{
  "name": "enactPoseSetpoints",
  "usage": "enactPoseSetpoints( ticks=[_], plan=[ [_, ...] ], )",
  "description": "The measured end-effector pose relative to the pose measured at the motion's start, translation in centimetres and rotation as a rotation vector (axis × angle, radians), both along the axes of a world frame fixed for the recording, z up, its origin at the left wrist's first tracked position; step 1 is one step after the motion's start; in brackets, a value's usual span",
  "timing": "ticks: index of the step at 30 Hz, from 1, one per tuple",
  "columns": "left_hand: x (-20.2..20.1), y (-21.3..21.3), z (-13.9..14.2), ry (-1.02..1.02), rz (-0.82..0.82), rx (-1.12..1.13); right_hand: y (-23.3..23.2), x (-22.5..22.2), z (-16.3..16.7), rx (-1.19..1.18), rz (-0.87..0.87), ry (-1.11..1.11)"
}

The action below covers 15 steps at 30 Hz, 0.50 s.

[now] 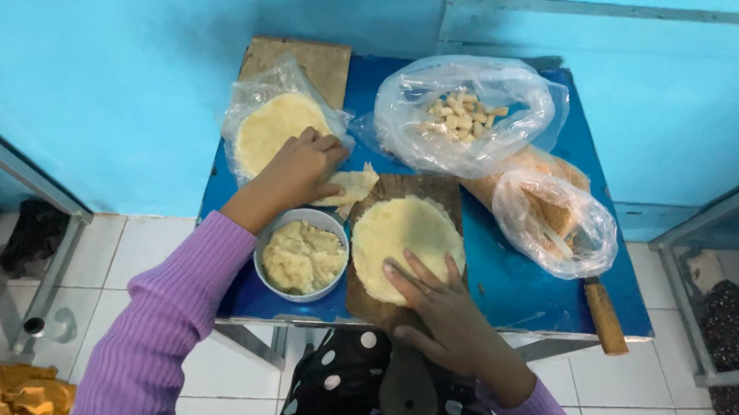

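On a wooden paddle board (391, 315) lies a flat round of pale yellow dough (406, 232). My right hand (444, 302) rests flat, fingers spread, on the near edge of this dough and on the board. Over a small piece of dough (355, 185) by the board's far left corner, my left hand (300, 168) is closed, pinching it. Just left of that hand lies a clear plastic bag with a stack of dough rounds (271, 124). A white bowl of lumpy yellow filling (301, 254) stands between my two arms.
All of it lies on a small blue table (519, 280) against a turquoise wall. At the back is a clear bag of pale chunks (462, 118), at the right a bag with brown pieces (555, 218) and a wooden-handled knife (603, 318). A wooden block (310, 58) stands at the back left.
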<state>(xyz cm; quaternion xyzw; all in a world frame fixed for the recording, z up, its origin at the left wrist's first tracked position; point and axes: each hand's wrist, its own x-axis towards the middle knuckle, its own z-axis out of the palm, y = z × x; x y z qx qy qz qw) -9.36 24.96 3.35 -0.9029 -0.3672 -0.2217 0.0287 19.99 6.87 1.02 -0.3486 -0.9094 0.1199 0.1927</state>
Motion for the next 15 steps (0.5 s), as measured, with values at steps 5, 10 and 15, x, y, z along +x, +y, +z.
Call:
enactPoseSetpoints(
  ticks=[5, 10, 15],
  plan=[
    [0.9, 0.3, 0.9, 0.02, -0.035, -0.045, -0.4, 0.7, -0.4, 0.105, -0.004, 0.219],
    [-0.3, 1.2, 1.0, -0.068, 0.044, -0.002, -1.1, 1.2, -0.5, 0.103, -0.03, 0.311],
    [-2.9, 2.9, 1.0, -0.314, 0.597, 0.116, -2.0, 1.0, -0.2, 0.009, -0.118, 0.382]
  ],
)
